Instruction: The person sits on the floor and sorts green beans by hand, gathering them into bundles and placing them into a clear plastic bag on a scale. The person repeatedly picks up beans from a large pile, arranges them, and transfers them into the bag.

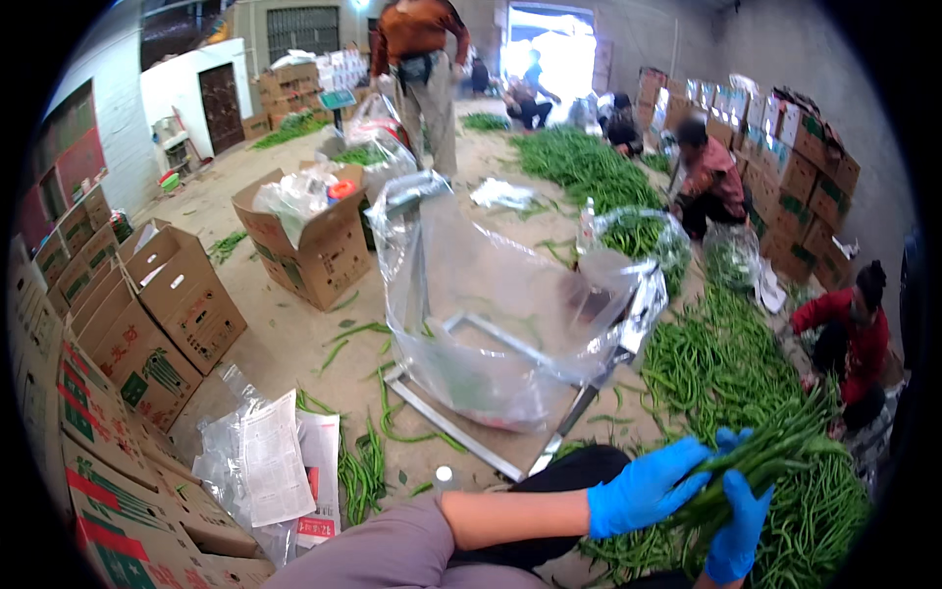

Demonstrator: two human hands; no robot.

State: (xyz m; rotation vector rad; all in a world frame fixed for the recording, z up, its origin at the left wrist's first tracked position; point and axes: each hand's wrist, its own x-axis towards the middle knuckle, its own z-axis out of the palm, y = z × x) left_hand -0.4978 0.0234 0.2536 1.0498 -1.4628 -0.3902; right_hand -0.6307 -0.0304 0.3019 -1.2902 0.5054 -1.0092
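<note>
At lower right, my left hand [651, 486] in a blue glove grips a bunch of long green chili peppers [780, 445] from the left. My right hand [739, 519], also gloved in blue, closes around the same bunch from below and the right. The bunch is tilted, its upper end pointing up and right. Beneath both hands spreads a pile of loose green peppers [802, 523]. Ahead of my knees stands a metal frame [456, 431] with a clear plastic bag [508, 287] draped open over it. A few peppers lie on the floor beside the frame.
Newspaper sheets [276, 460] and cardboard cartons [132, 339] lie to my left. An open carton [313, 243] holds plastic bags. Co-workers crouch along the pepper row [714, 353] at right, one person in red [854, 339] nearest. Another person [419, 66] stands ahead. A capped bottle [444, 478] is by my knee.
</note>
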